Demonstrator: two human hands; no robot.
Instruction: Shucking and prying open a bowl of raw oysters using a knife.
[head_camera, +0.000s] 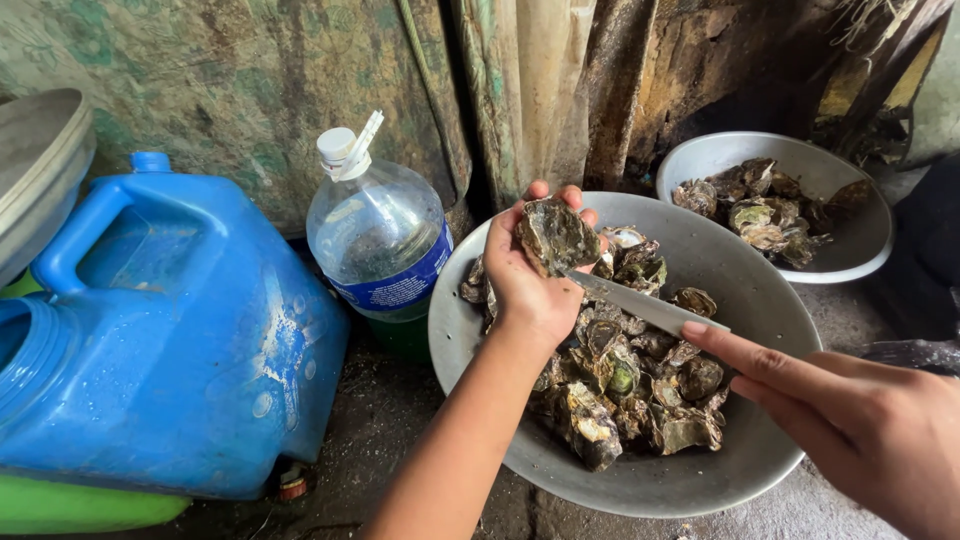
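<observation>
A blue jug (170, 330) and a clear plastic bottle (378, 240) stood left of the metal basin (740, 290) of oysters (640, 390) — a second bowl (860, 250) behind held more. The left hand (525, 285) gripped an oyster (556, 237) above the basin; the right hand (850, 420) held a knife (640, 303) — blade pointing up-left at it.

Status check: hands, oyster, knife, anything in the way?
Left hand grips oyster over big metal bowl. Right hand holds knife, blade tip at the shell edge. Shell pile below; plastic bottle beside bowl, not obstructing.
</observation>
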